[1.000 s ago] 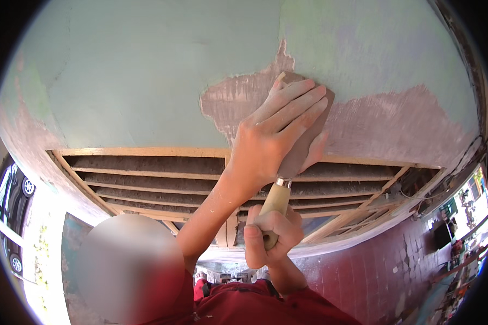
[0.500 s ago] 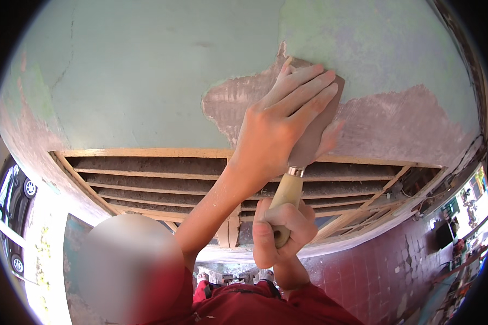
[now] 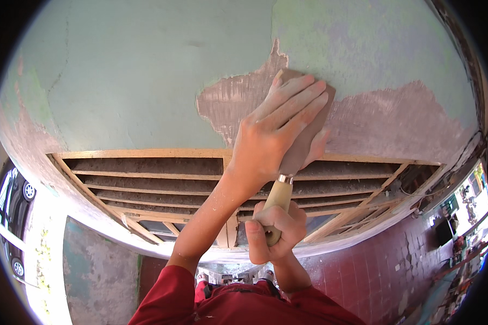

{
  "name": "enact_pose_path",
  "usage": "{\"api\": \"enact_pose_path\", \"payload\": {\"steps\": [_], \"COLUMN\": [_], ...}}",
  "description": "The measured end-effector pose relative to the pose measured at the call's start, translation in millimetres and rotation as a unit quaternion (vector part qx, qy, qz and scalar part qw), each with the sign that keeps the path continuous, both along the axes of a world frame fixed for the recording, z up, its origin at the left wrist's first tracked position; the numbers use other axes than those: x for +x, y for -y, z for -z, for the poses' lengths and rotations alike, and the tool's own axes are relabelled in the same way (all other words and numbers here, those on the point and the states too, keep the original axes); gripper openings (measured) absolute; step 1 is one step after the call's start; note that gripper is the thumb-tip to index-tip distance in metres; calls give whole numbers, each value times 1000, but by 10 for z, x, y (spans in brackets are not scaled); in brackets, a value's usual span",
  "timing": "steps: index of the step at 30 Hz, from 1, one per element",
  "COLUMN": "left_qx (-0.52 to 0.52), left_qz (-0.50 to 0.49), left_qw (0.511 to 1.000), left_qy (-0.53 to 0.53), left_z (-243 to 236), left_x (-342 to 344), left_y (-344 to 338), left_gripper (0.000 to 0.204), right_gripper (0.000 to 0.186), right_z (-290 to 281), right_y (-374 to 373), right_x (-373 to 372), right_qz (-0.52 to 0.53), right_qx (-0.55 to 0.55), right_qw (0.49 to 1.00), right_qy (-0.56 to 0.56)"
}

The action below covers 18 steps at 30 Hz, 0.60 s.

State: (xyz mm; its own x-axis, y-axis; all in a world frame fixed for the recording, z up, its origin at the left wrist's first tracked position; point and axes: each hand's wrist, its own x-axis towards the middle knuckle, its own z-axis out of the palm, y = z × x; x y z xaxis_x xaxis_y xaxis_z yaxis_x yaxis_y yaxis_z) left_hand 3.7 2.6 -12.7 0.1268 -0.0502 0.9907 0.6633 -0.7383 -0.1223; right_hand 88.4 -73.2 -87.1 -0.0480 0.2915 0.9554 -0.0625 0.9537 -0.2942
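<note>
My left hand point(image 3: 279, 124) lies with straight fingers on the metal blade point(image 3: 312, 124) of a wide scraper, pressing it against the peeling wall point(image 3: 363, 43). Its thumb rests at the blade's right side. My right hand point(image 3: 276, 227) is closed round the scraper's pale wooden handle point(image 3: 280, 194), below the left hand. The blade's upper edge sits at a bare pinkish-grey patch point(image 3: 233, 97) bordered by green paint, with another scraped area point(image 3: 396, 119) to the right. Both hands and fingers are dusted pale.
Below the patches runs a wooden louvred vent frame point(image 3: 146, 153) with dusty slats. A red tiled floor point(image 3: 363, 281) is at lower right, with cluttered objects along the right rim. A dark car point(image 3: 13, 187) shows through a bright opening at left. My feet are far below.
The scraper and both hands went up and right by half a second ago, then came back down and left, near where they were a second ago.
</note>
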Motion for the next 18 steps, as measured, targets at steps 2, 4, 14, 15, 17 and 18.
{"api": "enact_pose_path", "payload": {"steps": [2, 4, 14, 15, 17, 18], "left_qx": [17, 30, 19, 19, 20, 17], "left_qz": [6, 5, -12, -21, -39, -22], "left_qw": [1000, 1000, 1000, 1000, 999, 1000], "left_qy": [-2, 9, 12, 6, -6, 5], "left_z": [-163, -243, -163, -136, -60, -60], "left_x": [0, -5, -30, -31, -39, -33], "left_y": [-27, -44, 22, 15, 11, 12], "left_gripper": [40, 40, 42, 42, 40, 39], "right_gripper": [17, 17, 16, 15, 14, 13], "right_z": [-65, -153, -142, -84, 75, 68], "right_y": [-81, -67, 26, 26, 26, 6], "right_x": [-31, -61, -24, -22, -16, -18], "right_qz": [3, -5, -59, -51, -36, -30], "right_qx": [27, -2, -24, -39, -70, -47], "right_qw": [1000, 1000, 998, 998, 997, 998], "right_qy": [-5, -7, -8, -6, -2, -6]}}
